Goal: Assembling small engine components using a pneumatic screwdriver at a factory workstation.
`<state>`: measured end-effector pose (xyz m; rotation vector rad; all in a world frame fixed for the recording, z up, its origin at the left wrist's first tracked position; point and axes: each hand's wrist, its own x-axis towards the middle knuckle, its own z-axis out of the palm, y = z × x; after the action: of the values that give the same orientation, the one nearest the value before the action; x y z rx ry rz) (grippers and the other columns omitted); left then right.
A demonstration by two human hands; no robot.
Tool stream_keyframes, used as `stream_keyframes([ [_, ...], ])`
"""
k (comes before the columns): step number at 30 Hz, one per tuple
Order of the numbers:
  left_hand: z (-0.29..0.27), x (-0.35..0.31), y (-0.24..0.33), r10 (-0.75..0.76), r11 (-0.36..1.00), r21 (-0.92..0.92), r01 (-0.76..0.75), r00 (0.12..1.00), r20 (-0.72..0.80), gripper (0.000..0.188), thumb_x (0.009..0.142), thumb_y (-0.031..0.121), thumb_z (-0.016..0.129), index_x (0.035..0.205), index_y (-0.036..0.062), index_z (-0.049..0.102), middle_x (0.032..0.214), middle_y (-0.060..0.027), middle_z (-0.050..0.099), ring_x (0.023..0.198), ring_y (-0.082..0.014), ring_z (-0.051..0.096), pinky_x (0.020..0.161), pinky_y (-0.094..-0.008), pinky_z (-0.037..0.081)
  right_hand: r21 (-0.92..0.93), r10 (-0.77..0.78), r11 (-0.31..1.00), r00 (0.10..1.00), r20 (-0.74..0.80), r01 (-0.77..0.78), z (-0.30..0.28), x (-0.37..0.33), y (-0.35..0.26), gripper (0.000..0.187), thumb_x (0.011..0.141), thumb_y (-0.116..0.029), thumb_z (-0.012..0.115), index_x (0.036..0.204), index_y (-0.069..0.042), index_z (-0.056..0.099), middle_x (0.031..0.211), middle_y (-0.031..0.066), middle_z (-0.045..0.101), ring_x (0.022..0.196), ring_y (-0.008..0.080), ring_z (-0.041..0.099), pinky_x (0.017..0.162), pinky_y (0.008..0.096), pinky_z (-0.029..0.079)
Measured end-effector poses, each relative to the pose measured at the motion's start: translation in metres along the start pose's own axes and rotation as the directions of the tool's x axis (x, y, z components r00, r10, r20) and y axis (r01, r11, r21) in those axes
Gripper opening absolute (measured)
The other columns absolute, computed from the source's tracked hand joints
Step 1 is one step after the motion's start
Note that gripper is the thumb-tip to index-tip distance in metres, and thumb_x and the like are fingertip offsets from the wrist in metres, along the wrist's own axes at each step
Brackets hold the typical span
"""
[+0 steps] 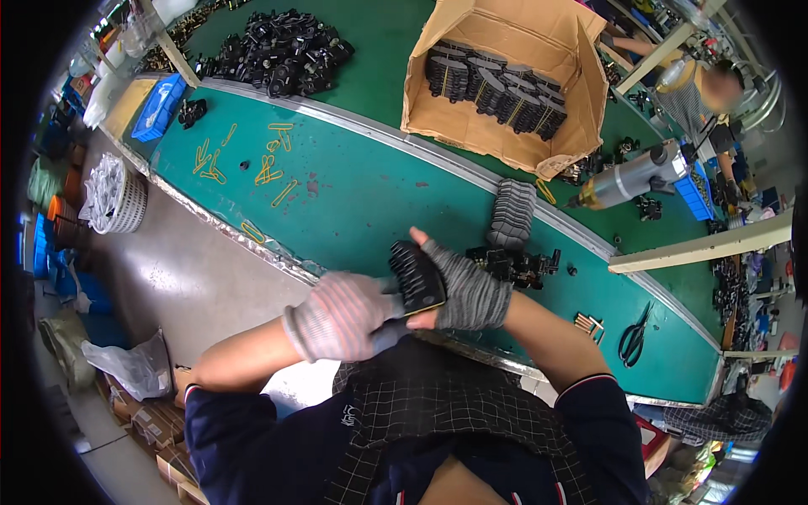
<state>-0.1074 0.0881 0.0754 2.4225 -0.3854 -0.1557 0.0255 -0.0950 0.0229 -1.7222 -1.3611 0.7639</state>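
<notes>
My right hand (pixel 471 290), in a grey striped glove with bare fingertips, is wrapped round a small stack of black ridged plates (pixel 416 276). A thin yellow line, maybe a rubber band, shows along the stack's lower edge. Against the stack's left side is my left hand (pixel 345 313), in a white glove with pink stripes. Motion smears its fingers, so their grip is unclear. Just beyond my right hand, a row of grey ridged plates (pixel 512 214) lies on the green bench (pixel 362 202), with black mechanical parts (pixel 513 266) beside it.
Yellow rubber bands (pixel 269 172) are scattered at left, near a blue tray (pixel 160 108). A cardboard box (pixel 505 143) of banded plate stacks stands behind, beside a heap of black parts (pixel 282 55). A power screwdriver (pixel 631 178) hangs at right, above scissors (pixel 635 341). Another person (pixel 686 101) works far right.
</notes>
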Motion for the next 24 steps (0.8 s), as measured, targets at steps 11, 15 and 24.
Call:
stream_keyframes([
  [11, 0.016, -0.016, -0.122, -0.769, 0.309, -0.934, -0.178, 0.532, -0.355, 0.019, 0.087, 0.021, 0.059, 0.078, 0.0040, 0.060, 0.062, -0.0063, 0.055, 0.053, -0.0184, 0.051, 0.051, -0.0297, 0.042, 0.219, 0.090, 0.971, 0.995, 0.050, -0.099, 0.020, 0.025, -0.004, 0.121, 0.059, -0.037, 0.087, 0.148, 0.000, 0.014, 0.144, 0.0267, 0.032, 0.134, 0.0358, 0.034, 0.110, 0.0425, 0.030],
  [15, 0.019, -0.017, -0.169, -0.792, 0.516, -0.856, -0.037, 0.360, -0.494, 0.018, 0.089, 0.019, 0.058, 0.089, 0.0015, 0.062, 0.073, -0.0074, 0.060, 0.059, -0.0187, 0.055, 0.057, -0.0301, 0.046, 0.466, 0.251, 0.841, 0.961, 0.118, -0.276, -0.007, 0.028, 0.009, 0.119, 0.061, -0.045, 0.084, 0.147, 0.001, 0.016, 0.143, 0.0277, 0.031, 0.134, 0.0366, 0.035, 0.112, 0.0413, 0.028],
  [24, -0.067, -0.016, -0.243, -0.663, 0.561, 0.177, 0.809, 0.567, -0.489, 0.029, 0.083, 0.021, 0.067, 0.111, 0.0163, 0.067, 0.101, -0.0104, 0.067, 0.084, -0.0301, 0.062, 0.082, -0.0393, 0.050, -0.718, 0.327, 0.657, 0.945, -0.003, -0.230, -0.063, 0.111, 0.060, 0.118, 0.063, -0.051, 0.079, 0.150, -0.005, 0.013, 0.146, 0.0246, 0.028, 0.137, 0.0383, 0.027, 0.114, 0.0420, 0.023],
])
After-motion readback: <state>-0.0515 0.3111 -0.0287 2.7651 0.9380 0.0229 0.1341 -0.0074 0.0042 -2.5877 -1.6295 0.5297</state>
